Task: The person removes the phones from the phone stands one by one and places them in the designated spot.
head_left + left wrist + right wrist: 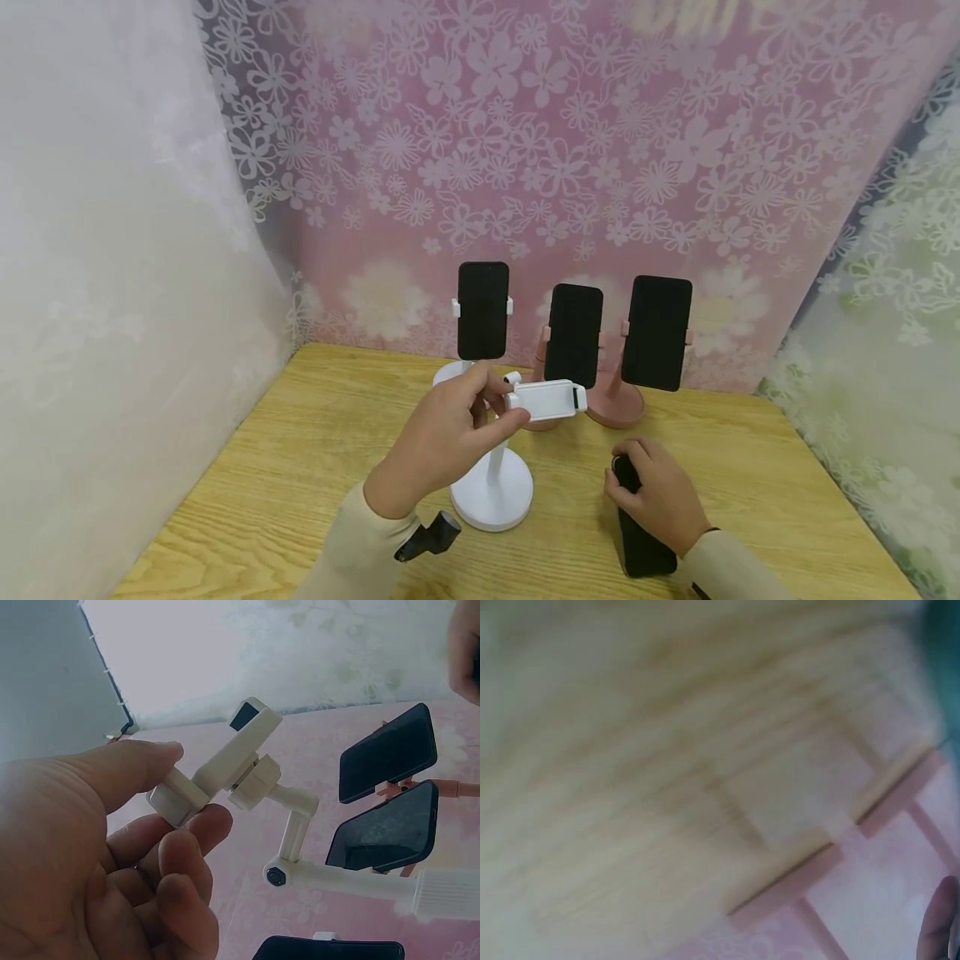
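Observation:
My left hand (442, 433) pinches one end of the white phone clamp (547, 400) on a white phone stand (492, 490). In the left wrist view, thumb and fingers hold the clamp's end block, and the clamp (236, 754) is tilted, with nothing in it. A jointed white arm (352, 881) links it to the stand's pole. At the right, my right hand (663, 500) grips the upper end of a black phone (643, 550) at the table. The right wrist view is blurred; only a fingertip (937, 922) shows at its lower right edge.
Behind, a white stand bears an upright phone (483, 310). Two pink stands bear a middle phone (573, 335) and a right-hand phone (657, 333). All stand on the wooden table (300, 467), before a pink flowered backdrop (487, 167). A black wrist camera (429, 537) sits on my left sleeve.

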`<state>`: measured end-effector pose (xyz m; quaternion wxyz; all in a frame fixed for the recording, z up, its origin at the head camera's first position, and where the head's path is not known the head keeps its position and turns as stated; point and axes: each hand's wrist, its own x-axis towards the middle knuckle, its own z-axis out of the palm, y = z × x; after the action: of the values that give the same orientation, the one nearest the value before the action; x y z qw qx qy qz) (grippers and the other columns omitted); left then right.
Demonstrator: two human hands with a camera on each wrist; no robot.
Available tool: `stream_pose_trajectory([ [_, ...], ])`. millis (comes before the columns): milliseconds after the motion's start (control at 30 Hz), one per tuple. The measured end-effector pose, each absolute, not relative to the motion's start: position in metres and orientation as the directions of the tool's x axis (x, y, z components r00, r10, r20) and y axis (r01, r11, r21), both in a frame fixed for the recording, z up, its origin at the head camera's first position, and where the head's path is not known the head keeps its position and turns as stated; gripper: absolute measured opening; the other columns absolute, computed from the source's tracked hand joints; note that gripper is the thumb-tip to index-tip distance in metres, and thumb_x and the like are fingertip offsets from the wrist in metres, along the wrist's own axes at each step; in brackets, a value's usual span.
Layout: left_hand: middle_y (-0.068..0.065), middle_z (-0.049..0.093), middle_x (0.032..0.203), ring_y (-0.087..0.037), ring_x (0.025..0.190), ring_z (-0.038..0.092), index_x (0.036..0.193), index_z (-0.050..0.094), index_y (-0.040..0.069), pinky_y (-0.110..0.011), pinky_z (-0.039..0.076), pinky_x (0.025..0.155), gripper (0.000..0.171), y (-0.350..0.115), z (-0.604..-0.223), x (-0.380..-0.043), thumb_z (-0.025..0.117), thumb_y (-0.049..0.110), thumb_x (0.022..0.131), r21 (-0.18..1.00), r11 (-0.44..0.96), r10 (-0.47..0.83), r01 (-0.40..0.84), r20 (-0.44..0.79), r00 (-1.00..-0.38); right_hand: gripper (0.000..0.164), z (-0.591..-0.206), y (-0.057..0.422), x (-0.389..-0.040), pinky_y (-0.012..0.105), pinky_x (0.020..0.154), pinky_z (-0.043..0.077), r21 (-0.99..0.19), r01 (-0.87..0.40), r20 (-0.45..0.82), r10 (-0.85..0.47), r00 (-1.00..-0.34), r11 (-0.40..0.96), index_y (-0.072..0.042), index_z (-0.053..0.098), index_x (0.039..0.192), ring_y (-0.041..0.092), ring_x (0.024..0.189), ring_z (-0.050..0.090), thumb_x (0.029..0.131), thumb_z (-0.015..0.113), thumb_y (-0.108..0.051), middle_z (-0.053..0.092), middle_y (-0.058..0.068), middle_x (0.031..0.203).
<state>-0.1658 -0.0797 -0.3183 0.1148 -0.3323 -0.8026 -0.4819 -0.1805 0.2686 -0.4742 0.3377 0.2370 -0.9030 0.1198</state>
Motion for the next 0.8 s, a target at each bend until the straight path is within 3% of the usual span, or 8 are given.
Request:
stream_pose_trajectory([
  [233, 0.009, 0.068, 0.092, -0.007, 0.065, 0.053, 0.111, 0.064, 0.013, -0.026, 0.049, 0.060, 0.022, -0.080, -0.319, -0.167, 0.074, 0.027, 0.098, 0.688, 0.322, 0.426, 0.651, 0.509, -0.748, 0.025, -0.480, 0.268, -0.203, 0.025, 0.053, 0.043, 0.023, -0.473, 0.572, -0.400, -0.716, 0.881, -0.009, 0.059, 0.100, 0.007, 0.066, 0.040, 0.085, 0.072, -0.023, 0.050, 0.000, 0.088],
  [500, 0.010, 0.068, 0.092, -0.007, 0.065, 0.053, 0.111, 0.064, 0.014, -0.026, 0.048, 0.059, 0.023, -0.080, -0.318, -0.167, 0.075, 0.028, 0.098, 0.694, 0.324, 0.425, 0.643, 0.500, -0.754, 0.024, -0.495, 0.269, -0.224, 0.045, 0.076, 0.049, 0.181, -0.435, 0.477, -0.465, -0.745, 0.882, -0.009, 0.058, 0.095, 0.018, 0.071, 0.050, 0.090, 0.064, -0.031, 0.052, 0.001, 0.083],
  [800, 0.010, 0.068, 0.092, -0.007, 0.064, 0.053, 0.111, 0.064, 0.014, -0.026, 0.048, 0.058, 0.022, -0.079, -0.318, -0.169, 0.074, 0.029, 0.098, 0.694, 0.331, 0.432, 0.639, 0.490, -0.757, 0.025, -0.504, 0.268, -0.234, 0.035, 0.055, 0.042, 0.194, -0.404, 0.353, -0.448, -0.821, 0.894, -0.015, 0.056, 0.080, 0.014, 0.057, 0.044, 0.092, 0.064, -0.036, 0.048, -0.004, 0.072],
])
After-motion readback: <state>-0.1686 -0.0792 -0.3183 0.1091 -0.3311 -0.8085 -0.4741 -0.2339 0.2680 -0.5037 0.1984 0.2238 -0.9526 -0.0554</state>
